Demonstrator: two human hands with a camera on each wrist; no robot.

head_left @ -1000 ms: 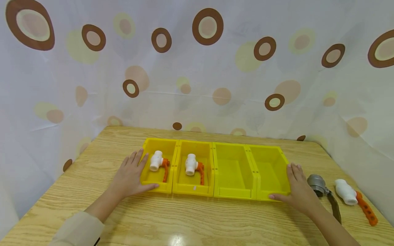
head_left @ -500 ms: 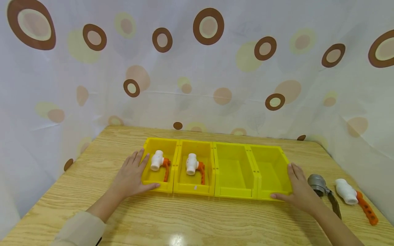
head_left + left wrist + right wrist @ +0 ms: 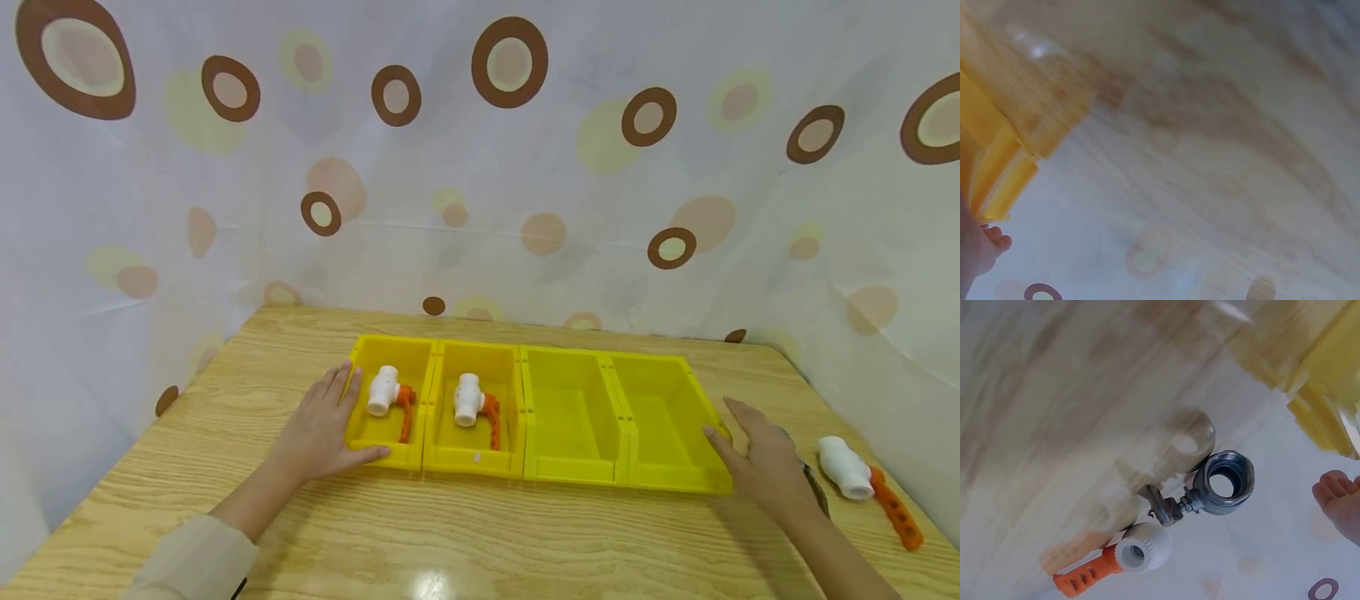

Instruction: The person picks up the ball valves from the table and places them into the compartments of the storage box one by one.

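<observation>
Now the right hand (image 3: 772, 462) is further right, by the end of the yellow boxes (image 3: 570, 471), thumb apart from fingers, pinching nothing. Far left, the left hand (image 3: 318, 425) lies spread on the first box (image 3: 386, 458). White taps (image 3: 383, 390) sit in the left two. Rightmost, a metal tap (image 3: 1209, 503) and another white tap (image 3: 843, 467) wait. Moving too fast could knock that metal one.

The right hand (image 3: 772, 465) is coming off the rightmost of 4 yellow stacking bins (image 3: 669, 427), uncovering its front corner left of the palm, and is shifting rightward, hiding more of the metal ball valve (image 3: 1207, 497) behind the knuckles.
</observation>
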